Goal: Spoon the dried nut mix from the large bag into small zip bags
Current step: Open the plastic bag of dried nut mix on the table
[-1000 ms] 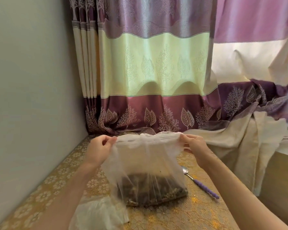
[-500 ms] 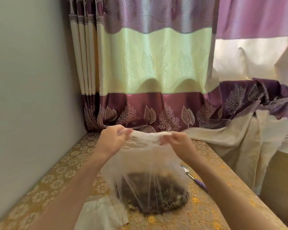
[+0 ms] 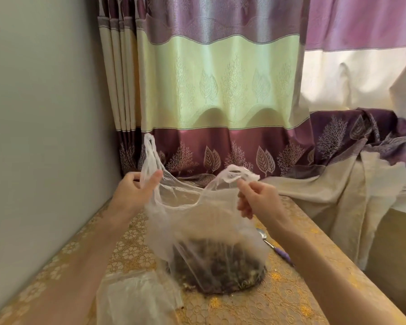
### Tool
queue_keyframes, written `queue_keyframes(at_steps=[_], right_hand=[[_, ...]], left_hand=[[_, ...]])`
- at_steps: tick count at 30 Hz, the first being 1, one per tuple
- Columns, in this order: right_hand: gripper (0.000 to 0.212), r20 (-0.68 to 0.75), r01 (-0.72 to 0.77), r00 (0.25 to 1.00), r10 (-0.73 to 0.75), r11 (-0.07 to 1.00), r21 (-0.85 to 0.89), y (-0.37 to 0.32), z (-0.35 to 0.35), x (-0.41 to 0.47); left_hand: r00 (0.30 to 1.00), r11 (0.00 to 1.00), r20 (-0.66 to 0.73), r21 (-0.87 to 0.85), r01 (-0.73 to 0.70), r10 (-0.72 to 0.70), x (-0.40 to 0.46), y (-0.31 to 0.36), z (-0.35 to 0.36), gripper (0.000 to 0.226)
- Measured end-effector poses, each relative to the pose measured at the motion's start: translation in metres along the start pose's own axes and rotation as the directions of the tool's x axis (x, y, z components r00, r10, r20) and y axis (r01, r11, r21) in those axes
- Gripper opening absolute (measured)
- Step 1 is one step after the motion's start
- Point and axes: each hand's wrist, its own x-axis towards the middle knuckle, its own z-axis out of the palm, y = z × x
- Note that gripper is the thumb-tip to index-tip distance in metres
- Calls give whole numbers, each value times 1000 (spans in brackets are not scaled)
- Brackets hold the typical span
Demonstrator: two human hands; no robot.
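Note:
The large thin clear bag [image 3: 204, 231] stands on the table with the dark dried nut mix [image 3: 216, 266] heaped in its bottom. My left hand [image 3: 133, 192] grips the bag's left handle loop, which sticks up above the fist. My right hand [image 3: 259, 199] pinches the right handle loop, and the bag's mouth hangs slack between them. A pile of small clear zip bags [image 3: 136, 299] lies at the front left, beside the big bag. A spoon [image 3: 275, 248] with a purple handle lies on the table to the right, partly hidden by my right forearm.
The table [image 3: 284, 299] wears a gold floral cloth and ends in an edge on the right. A grey wall [image 3: 45, 137] bounds it on the left. Patterned curtains [image 3: 220, 90] hang behind, and a beige cloth [image 3: 326, 195] drapes over the back right corner.
My hands, brought together at the bag's top half a second ago, have drawn apart, each holding one handle. The bag's mouth now gapes between them.

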Motion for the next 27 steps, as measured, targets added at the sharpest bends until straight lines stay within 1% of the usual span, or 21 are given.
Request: queue_keyframes(at_steps=[2,3,4,5,6,7,9,11,12,15,16,17,18,19,20,21,22,23,24,26,27], right_hand=[[16,101,222,972,-210,966,-129,-9,20,-12],[17,162,344,936,-312,909,-237,-11,30,-15],[23,255,463,883,-394,817,-343,-11,39,-16],[28,369,563,822,-433,714,-416,-10,47,-16],[31,470,621,777,-419,631,-464,-7,54,-15],[30,533,647,755,-382,568,-508,-4,59,-13],[33,566,627,774,-284,475,-618,5,58,-12],[40,551,583,808,-209,424,-693,18,51,-12],[41,536,561,824,-185,403,-723,24,46,-13],[44,431,470,882,-192,284,-836,36,33,-10],[49,391,419,907,-154,258,-871,39,29,-7],[56,346,350,936,-72,320,-881,42,25,-5],[65,307,254,951,45,458,-852,45,22,-5],[76,288,123,943,168,628,-768,46,20,-4],[89,293,7,925,242,759,-651,45,19,-4],[100,301,-66,917,261,845,-530,45,21,-4],[104,302,-120,917,260,902,-414,43,24,-4],[102,314,-177,909,273,937,-302,41,29,-5],[95,339,-262,885,318,944,-201,38,34,-7],[78,403,-445,821,404,895,9,34,44,-8],[75,410,-500,806,427,862,85,34,48,-8]], left_hand=[[997,994,78,106,0,-8,-8,-1,5,56],[995,991,95,133,-4,-8,-11,-3,8,48],[995,990,100,139,-8,-6,-14,-6,11,39],[995,991,97,136,-9,-5,-15,-7,14,31],[996,993,93,115,0,-10,-17,-8,16,25],[995,998,91,54,29,-34,-18,-9,18,20],[981,967,137,-198,163,-137,-17,-11,17,12],[936,821,256,-460,339,-243,-16,-13,12,11],[912,737,313,-544,401,-265,-15,-15,9,13],[870,563,417,-665,490,-265,-19,-20,6,21],[864,519,428,-692,502,-265,-21,-21,8,25],[860,477,434,-716,509,-267,-23,-22,10,28],[859,441,436,-737,512,-269,-25,-23,12,31],[857,409,441,-754,515,-266,-26,-24,14,31],[855,383,447,-765,517,-261,-28,-24,17,27],[851,359,463,-771,525,-248,-30,-23,19,22],[843,342,485,-771,538,-232,-33,-22,23,18],[832,332,516,-763,555,-206,-37,-20,28,15],[820,333,543,-750,571,-183,-42,-18,33,14],[793,324,587,-728,604,-159,-50,-15,43,16],[784,311,602,-723,617,-155,-53,-14,46,16]])
